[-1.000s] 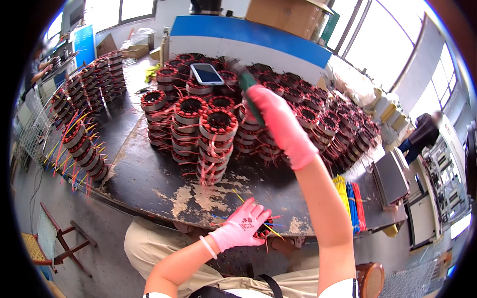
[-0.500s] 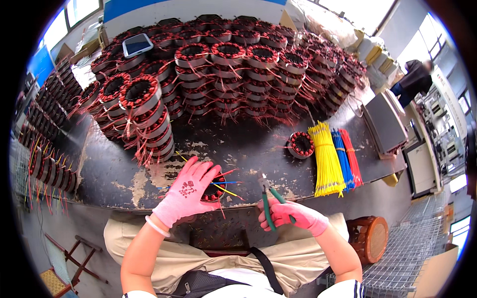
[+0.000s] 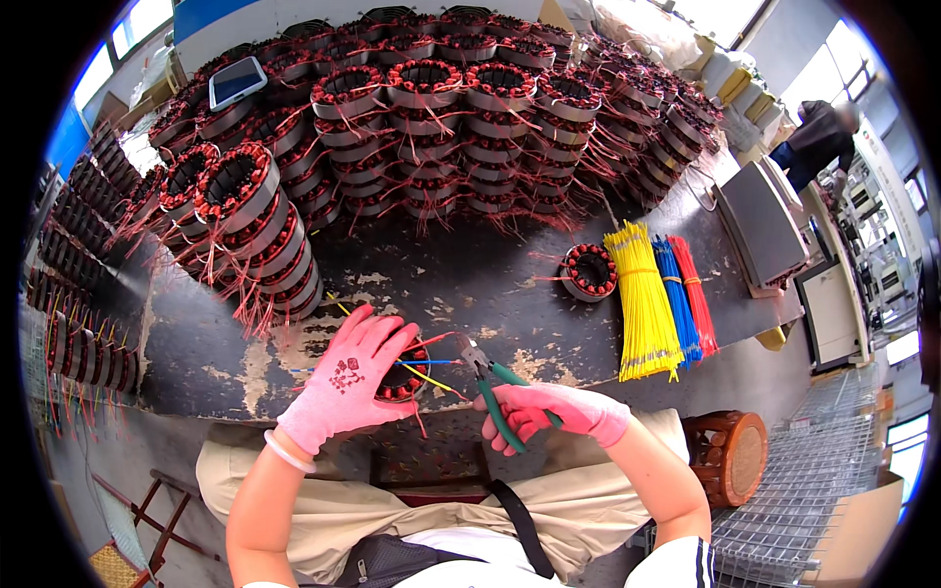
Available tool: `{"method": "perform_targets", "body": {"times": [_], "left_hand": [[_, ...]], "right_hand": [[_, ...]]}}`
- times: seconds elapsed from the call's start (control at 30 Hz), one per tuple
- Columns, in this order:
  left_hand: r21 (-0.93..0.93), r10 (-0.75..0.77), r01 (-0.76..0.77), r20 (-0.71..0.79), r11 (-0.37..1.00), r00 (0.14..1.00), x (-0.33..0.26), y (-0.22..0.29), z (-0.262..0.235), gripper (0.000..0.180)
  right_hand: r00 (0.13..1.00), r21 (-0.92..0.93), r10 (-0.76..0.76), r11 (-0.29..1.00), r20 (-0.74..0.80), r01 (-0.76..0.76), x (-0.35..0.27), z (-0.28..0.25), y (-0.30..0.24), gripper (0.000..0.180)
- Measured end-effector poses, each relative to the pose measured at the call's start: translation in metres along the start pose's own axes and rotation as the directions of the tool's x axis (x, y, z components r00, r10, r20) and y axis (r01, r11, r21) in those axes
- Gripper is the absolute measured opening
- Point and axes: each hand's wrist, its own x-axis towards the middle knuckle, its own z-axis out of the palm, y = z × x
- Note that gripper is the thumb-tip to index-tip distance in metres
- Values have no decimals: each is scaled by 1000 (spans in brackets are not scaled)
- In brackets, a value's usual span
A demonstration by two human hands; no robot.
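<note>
My left hand (image 3: 351, 379), in a pink glove, lies over a wound stator (image 3: 404, 377) at the near edge of the dark worktable (image 3: 461, 284). Yellow, blue and red leads stick out from it toward the right. My right hand (image 3: 549, 412), also in a pink glove, grips green-handled pliers (image 3: 493, 384) whose jaws sit at those leads. A single stator (image 3: 591, 271) lies alone on the table farther right.
Stacks of wound stators (image 3: 431, 127) fill the back of the table, with a leaning stack (image 3: 257, 230) at the left and a phone (image 3: 237, 81) on top. Bundles of yellow (image 3: 642, 299), blue and red sleeves lie at the right. A round wooden stool (image 3: 727, 456) stands beside my right arm.
My right hand came back from the stacks with the pliers a second ago. Since then it has brought the pliers' jaws up to the leads of the stator under my left hand.
</note>
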Motion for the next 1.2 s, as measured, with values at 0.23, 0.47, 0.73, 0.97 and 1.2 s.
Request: {"method": "perform_targets", "body": {"times": [0.23, 0.47, 0.73, 0.97, 1.2], "left_hand": [[13, 8, -8, 8, 1000, 1000, -2, -4, 1, 91], [19, 3, -3, 12, 1000, 1000, -3, -5, 1, 91], [67, -3, 2, 1, 998, 1000, -2, 0, 1, 94], [156, -178, 186, -62, 970, 982, -5, 17, 13, 99], [147, -179, 186, -55, 971, 982, -4, 17, 13, 99]], "right_hand": [[999, -86, 10, 996, 41, -6, 1, -7, -17, 51], [999, -44, -44, 998, -10, 44, 6, -5, -11, 52], [961, -134, -121, 987, -247, 89, 12, 6, -8, 56], [994, -89, -43, 995, -95, 35, -6, -8, 2, 62], [997, -132, -22, 991, -79, 11, -5, -5, 6, 64]]}}
